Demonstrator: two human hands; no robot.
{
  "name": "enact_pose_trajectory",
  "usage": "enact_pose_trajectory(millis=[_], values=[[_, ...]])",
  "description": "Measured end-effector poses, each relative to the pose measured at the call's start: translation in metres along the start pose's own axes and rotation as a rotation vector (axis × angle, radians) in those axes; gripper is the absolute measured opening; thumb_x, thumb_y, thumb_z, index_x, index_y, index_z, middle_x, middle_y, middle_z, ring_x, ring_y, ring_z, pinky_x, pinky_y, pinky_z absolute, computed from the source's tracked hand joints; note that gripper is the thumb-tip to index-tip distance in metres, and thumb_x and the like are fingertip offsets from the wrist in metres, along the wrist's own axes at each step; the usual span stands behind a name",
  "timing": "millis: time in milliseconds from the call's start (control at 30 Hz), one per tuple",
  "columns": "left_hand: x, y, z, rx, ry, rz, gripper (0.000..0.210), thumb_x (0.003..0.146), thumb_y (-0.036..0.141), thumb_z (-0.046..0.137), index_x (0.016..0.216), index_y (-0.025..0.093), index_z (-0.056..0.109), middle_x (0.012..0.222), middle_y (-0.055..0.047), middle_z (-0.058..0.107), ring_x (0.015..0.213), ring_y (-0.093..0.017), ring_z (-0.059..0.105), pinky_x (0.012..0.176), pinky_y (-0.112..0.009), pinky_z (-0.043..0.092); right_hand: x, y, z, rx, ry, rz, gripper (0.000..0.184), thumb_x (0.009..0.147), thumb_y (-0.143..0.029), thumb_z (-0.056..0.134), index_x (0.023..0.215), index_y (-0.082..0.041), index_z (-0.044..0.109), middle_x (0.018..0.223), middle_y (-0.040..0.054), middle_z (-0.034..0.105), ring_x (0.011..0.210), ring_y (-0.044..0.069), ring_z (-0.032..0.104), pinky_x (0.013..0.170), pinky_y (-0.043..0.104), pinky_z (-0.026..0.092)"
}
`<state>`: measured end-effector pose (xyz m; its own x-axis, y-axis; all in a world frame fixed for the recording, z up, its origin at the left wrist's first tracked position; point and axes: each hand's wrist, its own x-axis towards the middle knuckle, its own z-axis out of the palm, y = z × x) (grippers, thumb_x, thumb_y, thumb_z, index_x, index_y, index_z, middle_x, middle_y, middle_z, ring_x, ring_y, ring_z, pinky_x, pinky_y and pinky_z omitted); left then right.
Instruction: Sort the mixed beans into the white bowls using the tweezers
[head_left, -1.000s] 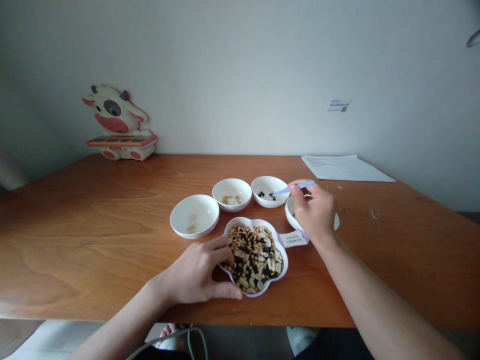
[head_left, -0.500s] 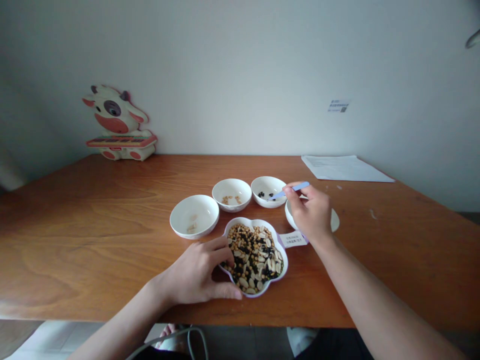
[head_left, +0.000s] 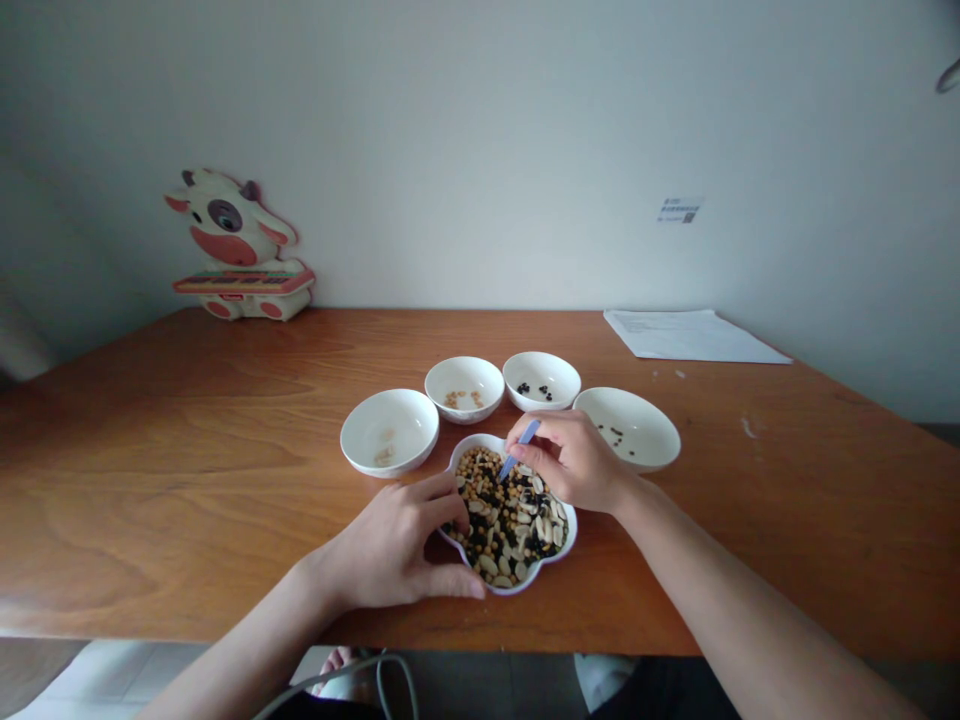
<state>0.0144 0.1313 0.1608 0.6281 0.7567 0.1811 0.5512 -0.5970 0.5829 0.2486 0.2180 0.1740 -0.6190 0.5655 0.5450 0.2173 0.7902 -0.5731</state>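
Observation:
My left hand (head_left: 401,545) grips the near left rim of a white, flower-shaped bowl (head_left: 573,535) with its fingers bent over the edge. Peanuts, yellow soybeans, black beans and small dark green beans lie mixed in it. Between the thumb and fingers of my right hand (head_left: 577,462) are pale blue tweezers (head_left: 520,449). Their tip points down into the mix near the far side of the bowl. Whether a bean is between the tips is too small to tell. The bowl's labelled handle is hidden behind my right hand.
Four white bowls arc behind: one with peanut pieces (head_left: 389,433), one with yellow beans (head_left: 464,390), one with black beans (head_left: 541,381), one with small dark beans (head_left: 637,430). Farther back are a cow toy keyboard (head_left: 244,285) and papers (head_left: 694,335) by the wall.
My right hand has moved with the tweezers from above the black-bean bowl down to the flower-shaped bowl. The rightmost bowl is now uncovered. My left hand has stayed in place.

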Motion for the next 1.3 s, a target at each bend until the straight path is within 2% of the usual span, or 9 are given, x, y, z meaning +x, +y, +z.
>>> enact_pose_trajectory(millis=[133,433,1300], values=[[0.0001,-0.0008,-0.0003,0.007,-0.009,0.001,0.041,0.083,0.053,0.075,0.084,0.015,0.061,0.09,-0.004,0.056,0.077,-0.018,0.053,0.064,-0.027,0.039,-0.0001,0.001,-0.0009,-0.008,-0.02,-0.004,0.017,0.09,-0.019,0.057,0.077,-0.015,0.069,0.075,0.0046,0.071,0.066,0.014,0.062,0.062,0.027,0.047],[0.0003,-0.0004,0.0002,-0.01,-0.011,0.003,0.039,0.083,0.051,0.075,0.086,0.015,0.061,0.091,-0.004,0.057,0.077,-0.017,0.054,0.063,-0.026,0.039,-0.0002,0.0006,-0.0009,0.006,0.065,-0.015,0.016,0.09,-0.019,0.057,0.078,-0.015,0.067,0.072,0.0038,0.069,0.065,0.014,0.061,0.063,0.027,0.047],[0.0014,-0.0004,-0.0002,-0.023,0.01,0.037,0.039,0.085,0.052,0.073,0.086,0.015,0.06,0.092,-0.004,0.057,0.076,-0.017,0.053,0.063,-0.026,0.039,0.0003,0.0029,0.0024,-0.052,0.056,-0.023,0.015,0.09,-0.017,0.057,0.078,-0.015,0.067,0.074,0.0035,0.07,0.067,0.015,0.063,0.065,0.027,0.047]])
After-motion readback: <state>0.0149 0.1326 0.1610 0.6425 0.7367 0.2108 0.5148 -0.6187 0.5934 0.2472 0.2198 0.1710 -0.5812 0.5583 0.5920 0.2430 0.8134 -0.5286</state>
